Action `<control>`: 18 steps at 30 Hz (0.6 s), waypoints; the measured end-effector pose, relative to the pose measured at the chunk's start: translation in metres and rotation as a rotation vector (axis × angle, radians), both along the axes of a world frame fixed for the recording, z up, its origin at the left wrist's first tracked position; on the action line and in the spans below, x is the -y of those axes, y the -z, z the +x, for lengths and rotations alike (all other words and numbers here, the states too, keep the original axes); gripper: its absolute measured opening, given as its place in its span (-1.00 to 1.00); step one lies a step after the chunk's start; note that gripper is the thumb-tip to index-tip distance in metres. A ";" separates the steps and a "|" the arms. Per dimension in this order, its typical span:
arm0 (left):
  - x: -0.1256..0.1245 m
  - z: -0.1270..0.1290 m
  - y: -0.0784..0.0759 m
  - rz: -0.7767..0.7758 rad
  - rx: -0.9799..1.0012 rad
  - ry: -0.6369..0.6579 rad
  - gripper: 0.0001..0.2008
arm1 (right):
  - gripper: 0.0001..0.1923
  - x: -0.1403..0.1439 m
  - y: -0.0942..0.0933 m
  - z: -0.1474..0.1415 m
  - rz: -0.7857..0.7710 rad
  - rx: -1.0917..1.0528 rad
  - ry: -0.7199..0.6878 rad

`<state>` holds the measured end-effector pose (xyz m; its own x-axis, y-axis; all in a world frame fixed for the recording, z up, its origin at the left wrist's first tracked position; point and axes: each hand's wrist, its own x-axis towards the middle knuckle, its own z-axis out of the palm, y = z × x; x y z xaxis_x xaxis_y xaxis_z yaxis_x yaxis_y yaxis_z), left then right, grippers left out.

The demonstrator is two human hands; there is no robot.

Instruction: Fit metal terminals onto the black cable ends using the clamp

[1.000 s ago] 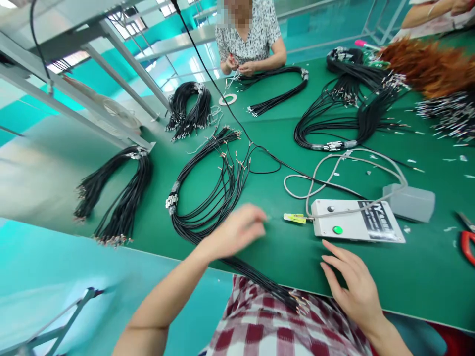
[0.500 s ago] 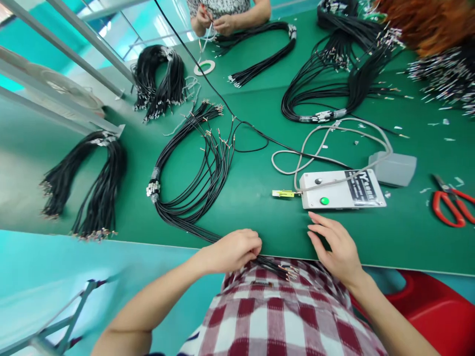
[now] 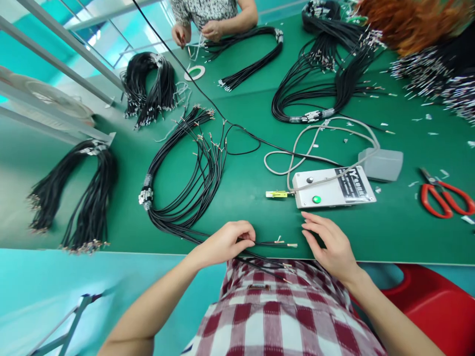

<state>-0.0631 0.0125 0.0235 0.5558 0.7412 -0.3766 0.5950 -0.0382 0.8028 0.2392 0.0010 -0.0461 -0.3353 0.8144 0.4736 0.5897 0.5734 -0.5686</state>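
My left hand [image 3: 234,240] pinches black cables near the table's front edge. Two stripped ends poke out to its right, and more cable ends hang below over the checked apron. These cables run back into a looped black cable bundle [image 3: 163,213], banded with silvery connectors at its left. Several bare copper ends fan out inside the loop. My right hand [image 3: 326,242] hovers at the table edge with its fingers apart and nothing in it. Just beyond its fingertips lies a white tester box [image 3: 326,188] with a green light and a yellow-green clip [image 3: 277,195] at its left end.
Red-handled scissors [image 3: 441,195] lie on the right, a grey block [image 3: 384,163] behind the box. More black cable bundles [image 3: 148,89] lie at left and back. A tape roll [image 3: 195,73] sits near a co-worker's hands [image 3: 211,30]. A red chair [image 3: 426,306] stands lower right.
My left hand has lifted slightly, and two cable ends now stick out above the table edge, apart from the rest. The whole view has shifted a little. My right hand stays beside the box.
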 end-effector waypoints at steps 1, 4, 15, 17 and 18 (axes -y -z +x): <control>-0.001 0.000 -0.001 0.000 0.004 -0.028 -0.93 | -0.74 0.000 0.000 0.000 -0.005 -0.004 0.000; -0.002 0.002 -0.007 0.068 -0.029 -0.052 -0.96 | -0.74 0.001 0.000 0.000 -0.014 -0.017 -0.004; -0.013 0.066 -0.017 0.028 0.270 -0.192 -0.88 | -0.79 0.003 -0.002 0.000 -0.074 0.005 -0.023; -0.013 0.068 -0.012 -0.007 0.307 -0.252 -0.86 | -0.81 0.004 -0.005 -0.003 -0.141 -0.063 -0.009; -0.013 0.068 -0.009 -0.029 0.325 -0.283 -0.84 | -0.82 0.004 -0.008 -0.006 -0.195 -0.118 0.008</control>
<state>0.0050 0.0251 0.0329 0.4251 0.8732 -0.2385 0.2946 0.1157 0.9486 0.2334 -0.0033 -0.0380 -0.2798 0.8970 0.3421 0.5165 0.4410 -0.7340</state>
